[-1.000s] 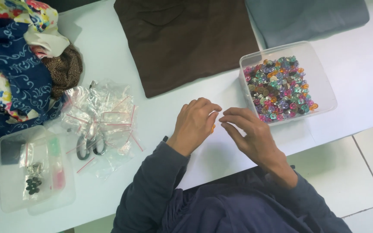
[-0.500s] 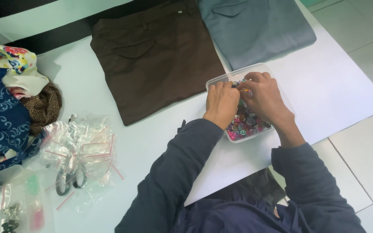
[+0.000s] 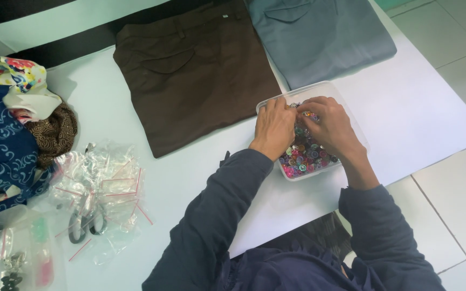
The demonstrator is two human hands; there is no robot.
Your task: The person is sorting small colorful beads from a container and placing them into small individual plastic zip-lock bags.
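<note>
Both hands (image 3: 303, 126) crowding bead box (image 3: 351, 121), near table edge (image 3: 449, 145), brown trousers (image 3: 190, 75) alongside

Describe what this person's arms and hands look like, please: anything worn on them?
Both arms are covered by long, loose, dark navy fabric sleeves that crease at the elbows and end at the wrists. The left hand and right hand are bare: no gloves show. No rings, watch or bracelets can be made out from the head view, though the fingertips are partly hidden.
</note>
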